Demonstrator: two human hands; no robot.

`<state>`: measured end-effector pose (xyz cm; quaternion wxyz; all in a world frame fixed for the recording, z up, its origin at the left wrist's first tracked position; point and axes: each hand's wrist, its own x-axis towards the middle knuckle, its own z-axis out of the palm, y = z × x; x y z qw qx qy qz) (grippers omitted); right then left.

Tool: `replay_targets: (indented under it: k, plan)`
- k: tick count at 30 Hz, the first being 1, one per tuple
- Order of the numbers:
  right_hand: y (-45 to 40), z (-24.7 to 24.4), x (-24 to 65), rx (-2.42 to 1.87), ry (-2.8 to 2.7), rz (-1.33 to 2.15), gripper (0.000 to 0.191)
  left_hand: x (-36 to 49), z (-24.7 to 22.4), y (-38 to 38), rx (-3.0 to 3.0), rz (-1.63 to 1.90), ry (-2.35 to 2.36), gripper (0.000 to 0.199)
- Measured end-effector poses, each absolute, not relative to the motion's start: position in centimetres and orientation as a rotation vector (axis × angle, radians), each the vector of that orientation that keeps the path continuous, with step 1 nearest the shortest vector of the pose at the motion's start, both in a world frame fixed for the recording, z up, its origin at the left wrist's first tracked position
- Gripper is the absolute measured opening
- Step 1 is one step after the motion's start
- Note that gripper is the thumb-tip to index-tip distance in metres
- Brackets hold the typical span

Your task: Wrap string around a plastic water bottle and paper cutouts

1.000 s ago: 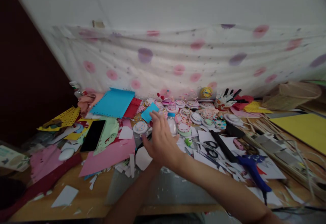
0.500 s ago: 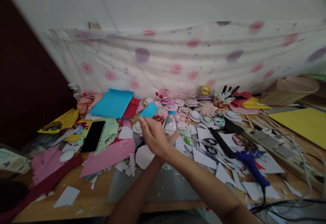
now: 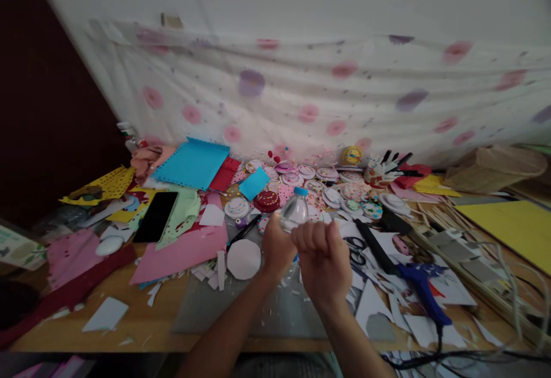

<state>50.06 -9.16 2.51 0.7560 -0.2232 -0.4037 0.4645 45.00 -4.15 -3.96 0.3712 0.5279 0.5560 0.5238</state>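
Note:
A clear plastic bottle (image 3: 296,210) with a blue cap stands tilted slightly in front of me. My left hand (image 3: 278,246) is closed round the bottle's lower left side, its fingers mostly hidden. Close beside it, my right hand (image 3: 325,260) is curled into a fist at the lower right of the bottle. What those fingers hold, if anything, is hidden. Left of my hands lie a white paper octagon (image 3: 244,259) and a black pen (image 3: 244,230). Black-handled scissors (image 3: 357,250) rest right of my right hand.
A blue glue gun (image 3: 424,292) with a cable lies at the right, near a power strip (image 3: 469,263). Decorated paper discs (image 3: 267,201) crowd the back. A phone (image 3: 155,217) and coloured sheets spread leftward. Paper scraps cover a grey mat (image 3: 206,315).
My crossed arms have come apart. My right hand has moved right, off the left side, and its fingers have curled. My left hand now shows at the bottle's left. The view has shifted slightly.

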Motion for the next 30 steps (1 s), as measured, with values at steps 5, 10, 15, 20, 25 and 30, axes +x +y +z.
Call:
replay_targets:
  k: [5,10,15,20,25,30]
  plan:
    - [-11.1,1.6,51.9,-0.420,-0.625,1.190,0.054,45.3,-3.9,-4.7,1.424,1.289,1.547,0.030]
    - [-11.4,1.3,53.1,-0.364,-0.427,1.309,0.054,45.3,-4.0,-5.0,1.496,1.282,1.586,0.039]
    - [-11.1,1.0,54.0,-0.360,-0.318,1.380,0.053,44.8,-4.2,-5.3,1.508,1.299,1.544,0.038]
    - [-10.1,0.9,54.9,-0.374,-0.311,1.444,0.051,44.3,-4.1,-5.6,1.475,1.303,1.496,0.038]
    - [-7.8,0.4,56.4,-0.364,-0.327,1.592,0.052,43.9,-4.2,-5.6,1.413,1.359,1.363,0.035]
    - [-5.7,-0.9,57.2,-0.349,-0.386,1.690,0.054,43.7,-4.4,-5.4,1.359,1.334,1.315,0.032]
